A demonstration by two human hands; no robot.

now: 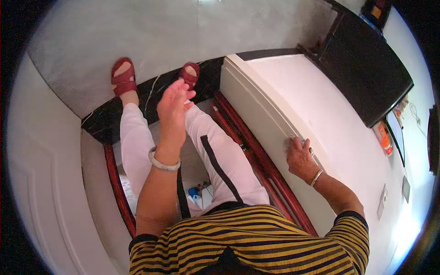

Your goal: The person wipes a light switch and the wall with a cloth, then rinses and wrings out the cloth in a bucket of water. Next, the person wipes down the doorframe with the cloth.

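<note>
My left hand [173, 107] is raised in front of my legs, fingers stretched out, holding nothing. A pale bangle [164, 160] circles that wrist. On the right, my right hand [300, 159] is closed, with its fingers curled against the upper edge of a white door or frame panel [261, 110]. Small metallic glints show at its fingers, but what it grips is unclear. A thin silver bracelet [316, 178] is on the right wrist.
My feet in red sandals [123, 78] are by a black stone threshold [151, 91] and grey floor [160, 32]. A white panelled door [41, 174] is at left. Dark red bars [256, 160] run low beside me. A black cabinet-like object [366, 68] stands upper right, near an orange container [384, 140].
</note>
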